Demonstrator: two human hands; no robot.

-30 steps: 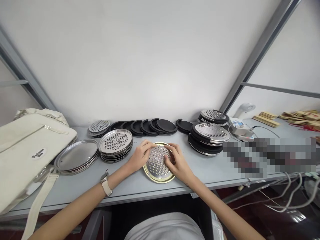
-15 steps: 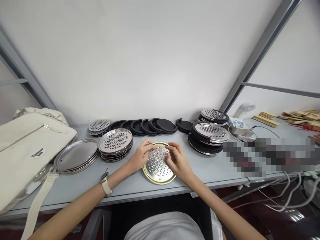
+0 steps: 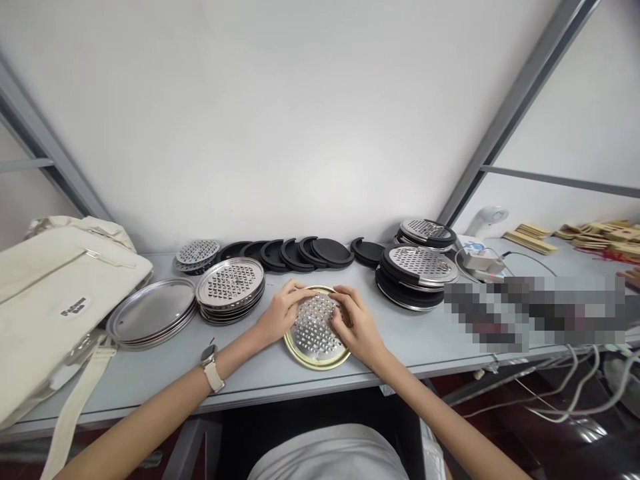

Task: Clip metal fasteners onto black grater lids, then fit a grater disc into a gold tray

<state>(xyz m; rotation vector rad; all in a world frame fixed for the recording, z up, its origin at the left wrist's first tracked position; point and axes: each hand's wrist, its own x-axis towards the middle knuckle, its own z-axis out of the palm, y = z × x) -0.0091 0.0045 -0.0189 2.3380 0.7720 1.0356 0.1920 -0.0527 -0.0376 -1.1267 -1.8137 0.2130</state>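
A round metal grater disc [image 3: 318, 333] lies inside a gold-rimmed round dish [image 3: 320, 366] at the table's front. My left hand [image 3: 284, 311] curls over the upper left rim, index finger reaching across the top edge. On the opposite side my right hand [image 3: 361, 327] has bent fingers at the upper right rim, its thumb resting on the grater's face. To the left stand a stack of grater discs [image 3: 231, 283] and a stack of plain metal discs [image 3: 153, 310]. Two piles of black-edged graters, the nearer pile [image 3: 423, 263] among them, are on the right.
Several black round holders [image 3: 333, 252] line the wall. A cream bag [image 3: 75, 293] occupies the left end of the table [image 3: 280, 373]. Farther right are a white power adapter [image 3: 483, 259] with cables, wooden pieces [image 3: 530, 237], a pixelated area and part of another person's hand [image 3: 631, 276].
The grater disc's surface catches the light differently, and its teeth appear slightly shifted. My right fingers have moved slightly at the rim; both hands stay in nearly the same place.
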